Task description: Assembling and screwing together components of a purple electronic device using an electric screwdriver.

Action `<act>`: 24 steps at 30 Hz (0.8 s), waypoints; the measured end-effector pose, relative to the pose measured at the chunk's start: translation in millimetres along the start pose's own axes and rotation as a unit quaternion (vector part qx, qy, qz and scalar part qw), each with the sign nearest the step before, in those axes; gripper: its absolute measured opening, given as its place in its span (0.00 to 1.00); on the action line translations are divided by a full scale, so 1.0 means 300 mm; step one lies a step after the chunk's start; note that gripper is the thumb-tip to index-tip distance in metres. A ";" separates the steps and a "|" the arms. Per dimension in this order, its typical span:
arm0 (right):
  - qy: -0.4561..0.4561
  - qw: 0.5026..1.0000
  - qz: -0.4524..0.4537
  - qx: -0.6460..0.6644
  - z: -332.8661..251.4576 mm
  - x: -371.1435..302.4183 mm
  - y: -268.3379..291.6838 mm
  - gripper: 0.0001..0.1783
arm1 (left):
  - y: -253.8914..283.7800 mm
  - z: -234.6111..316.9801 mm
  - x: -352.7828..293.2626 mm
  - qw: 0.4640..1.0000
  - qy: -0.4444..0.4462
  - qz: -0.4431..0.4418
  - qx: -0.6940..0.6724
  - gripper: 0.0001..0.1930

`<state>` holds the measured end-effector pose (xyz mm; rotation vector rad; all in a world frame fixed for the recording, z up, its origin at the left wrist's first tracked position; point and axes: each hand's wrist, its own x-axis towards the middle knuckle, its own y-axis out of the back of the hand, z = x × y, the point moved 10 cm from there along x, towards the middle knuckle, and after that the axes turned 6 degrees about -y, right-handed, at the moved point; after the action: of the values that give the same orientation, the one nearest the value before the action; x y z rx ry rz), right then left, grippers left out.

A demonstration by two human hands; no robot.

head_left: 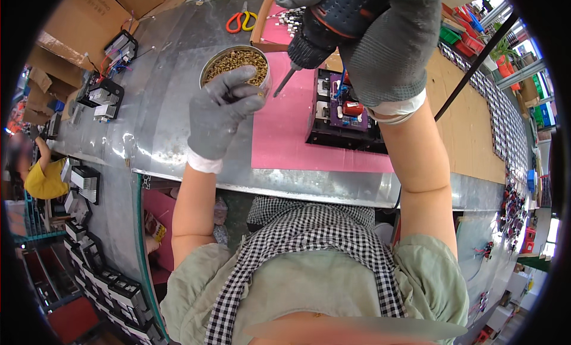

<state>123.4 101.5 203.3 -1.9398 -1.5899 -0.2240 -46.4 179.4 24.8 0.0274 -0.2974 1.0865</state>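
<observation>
While the right grip point(389, 57) clasps a black, orange-trimmed drill point(342, 15), I cannot tell whether the left grip point(221, 110) pinches anything.

one left hand point(217, 113), one right hand point(389, 57), one drill point(333, 24), one tin point(267, 80), one pair of scissors point(244, 15)

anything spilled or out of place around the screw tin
Nothing stands out: the brass-coloured screws sit inside the round tin, no spill shows around it, and the left hand is at its near side.
</observation>
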 end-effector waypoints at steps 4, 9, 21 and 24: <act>0.133 0.973 -0.018 0.186 -0.002 0.010 -0.008 0.35 | -0.049 0.023 -0.043 0.997 -0.038 -0.024 -0.057 0.25; 0.105 0.962 -0.045 0.246 0.005 0.023 -0.005 0.35 | -0.063 0.048 -0.059 0.995 -0.071 -0.052 -0.053 0.25; 0.049 0.921 -0.100 0.372 -0.039 0.025 0.064 0.36 | -0.129 0.056 -0.042 0.990 -0.132 -0.025 -0.030 0.29; 0.030 0.907 -0.118 0.404 -0.044 0.028 0.070 0.37 | -0.202 0.093 0.014 0.980 -0.182 -0.064 0.047 0.42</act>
<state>148.3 99.5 210.6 -1.0915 -1.5328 0.2520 2.1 149.8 60.1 0.3290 -0.5654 0.9630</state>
